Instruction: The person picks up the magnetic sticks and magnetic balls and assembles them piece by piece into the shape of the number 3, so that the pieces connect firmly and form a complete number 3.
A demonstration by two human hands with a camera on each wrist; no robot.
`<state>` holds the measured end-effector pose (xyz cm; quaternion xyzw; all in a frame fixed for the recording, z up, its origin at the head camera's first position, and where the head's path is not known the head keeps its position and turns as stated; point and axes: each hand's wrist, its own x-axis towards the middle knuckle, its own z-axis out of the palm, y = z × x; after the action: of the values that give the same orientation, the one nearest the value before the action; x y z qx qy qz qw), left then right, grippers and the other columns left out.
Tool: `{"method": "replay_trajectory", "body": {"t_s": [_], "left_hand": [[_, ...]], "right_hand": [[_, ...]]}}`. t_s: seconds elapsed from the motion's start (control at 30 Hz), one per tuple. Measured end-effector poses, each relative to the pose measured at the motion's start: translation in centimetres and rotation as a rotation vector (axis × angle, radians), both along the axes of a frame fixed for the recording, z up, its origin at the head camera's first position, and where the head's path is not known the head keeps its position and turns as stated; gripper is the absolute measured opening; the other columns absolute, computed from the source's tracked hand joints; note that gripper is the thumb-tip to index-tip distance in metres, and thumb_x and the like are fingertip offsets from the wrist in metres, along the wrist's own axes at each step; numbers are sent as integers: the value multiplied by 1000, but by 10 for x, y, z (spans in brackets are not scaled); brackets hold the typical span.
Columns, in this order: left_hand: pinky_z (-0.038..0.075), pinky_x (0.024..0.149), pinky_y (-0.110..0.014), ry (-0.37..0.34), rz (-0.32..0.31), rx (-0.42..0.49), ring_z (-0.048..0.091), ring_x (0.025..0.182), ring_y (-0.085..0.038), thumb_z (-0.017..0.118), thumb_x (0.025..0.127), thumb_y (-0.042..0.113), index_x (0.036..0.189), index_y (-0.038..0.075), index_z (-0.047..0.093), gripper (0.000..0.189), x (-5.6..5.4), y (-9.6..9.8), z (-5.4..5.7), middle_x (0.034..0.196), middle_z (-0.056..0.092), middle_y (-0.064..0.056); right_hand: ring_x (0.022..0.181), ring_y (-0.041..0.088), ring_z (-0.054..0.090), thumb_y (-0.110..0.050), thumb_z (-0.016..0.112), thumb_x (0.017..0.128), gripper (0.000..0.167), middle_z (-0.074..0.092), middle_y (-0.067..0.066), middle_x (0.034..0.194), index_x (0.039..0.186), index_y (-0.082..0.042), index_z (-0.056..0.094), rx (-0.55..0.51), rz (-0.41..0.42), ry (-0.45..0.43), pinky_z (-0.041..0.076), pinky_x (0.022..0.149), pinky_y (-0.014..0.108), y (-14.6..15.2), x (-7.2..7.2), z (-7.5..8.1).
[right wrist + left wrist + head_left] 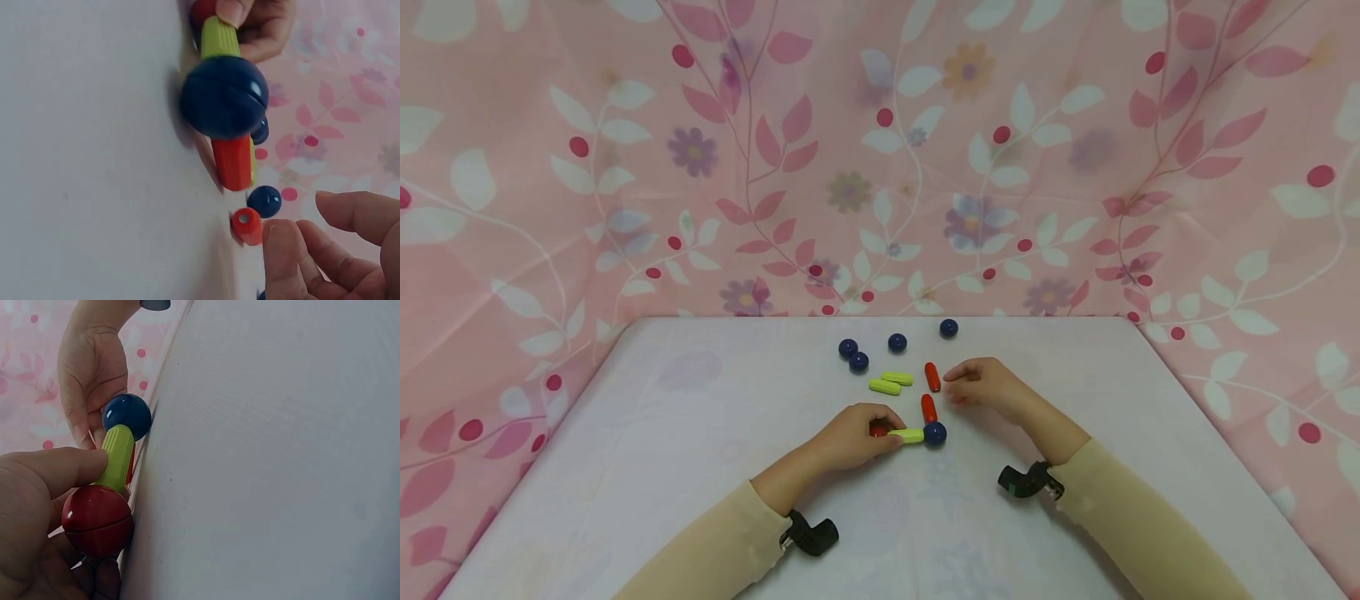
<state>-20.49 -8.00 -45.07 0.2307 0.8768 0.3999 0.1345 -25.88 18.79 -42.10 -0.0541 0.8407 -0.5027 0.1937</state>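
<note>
Between the left hand's (pixel 857 437) thumb and fingers sits a yellow-green rod (pixel 117 459), pinched near its middle, with a red ball (pixel 97 522) at its palm-side end and a blue ball (pixel 935 434) at the end farthest from the grip. Just beyond that blue ball, on the side away from the person, a red rod (pixel 928 407) meets it; whether the two are joined or merely touching I cannot tell.

To the right of this grip, the right hand (pixel 985 388) holds nothing, its thumb and fingertips parted right beside a loose red rod (pixel 932 377). Farther out from the left hand's grip, on the white-covered table (pixel 580 442), lie two loose yellow-green rods (pixel 884 387) and, past them, four loose blue balls (pixel 897 342).

The pieces look light and rigid, probably hard plastic and not easily broken. The glossy balls would likely slip or roll under a fingertip, so they are best cupped from both sides. The rods' ridged flanks should give surer purchase: pinch at mid-length, leaving the ends exposed. A grey spot on the loose red rod's end suggests metal, perhaps a magnet, so a joint might twist or part if pulled sideways.
</note>
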Motion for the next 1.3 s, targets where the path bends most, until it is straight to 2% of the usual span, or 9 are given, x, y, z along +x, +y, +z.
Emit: {"method": "replay_trajectory", "body": {"t_s": [0.27,0.5,0.8,1.0,1.3], "left_hand": [[45,86,-34,0,-1,-5,54,93,-13,71,94,28,105,25,73,12,-1,0,-1,97,63,11],[45,87,-35,-3,-5,-3,54,93,-14,71,94,28,105,26,73,12,-1,-1,-3,99,63,11],[44,89,-37,-17,-13,-1,54,95,-14,72,94,29,106,26,73,12,-1,-1,-4,100,63,11],[44,89,-36,-12,-22,4,54,94,-14,72,94,29,106,25,73,13,-1,-1,-4,100,64,11],[44,88,-35,-15,-18,4,54,94,-14,72,94,29,105,26,73,12,-2,-3,-5,98,63,11]], "right_hand": [[90,23,65,-14,65,98,34,66,17,115,125,6,62,4,-14,3,56,85,32,8,-17,13],[99,28,63,-12,61,100,37,61,25,124,129,10,57,-34,-9,44,55,90,33,13,-39,9],[91,20,61,-10,64,98,33,63,17,109,123,10,61,-74,-76,111,55,80,24,13,-59,3],[93,22,61,-12,65,98,29,63,16,111,120,6,63,-32,-131,138,54,81,24,10,-69,-1],[102,29,59,-19,67,98,29,63,17,118,118,1,64,48,-203,253,50,84,31,9,-85,-6]]}}
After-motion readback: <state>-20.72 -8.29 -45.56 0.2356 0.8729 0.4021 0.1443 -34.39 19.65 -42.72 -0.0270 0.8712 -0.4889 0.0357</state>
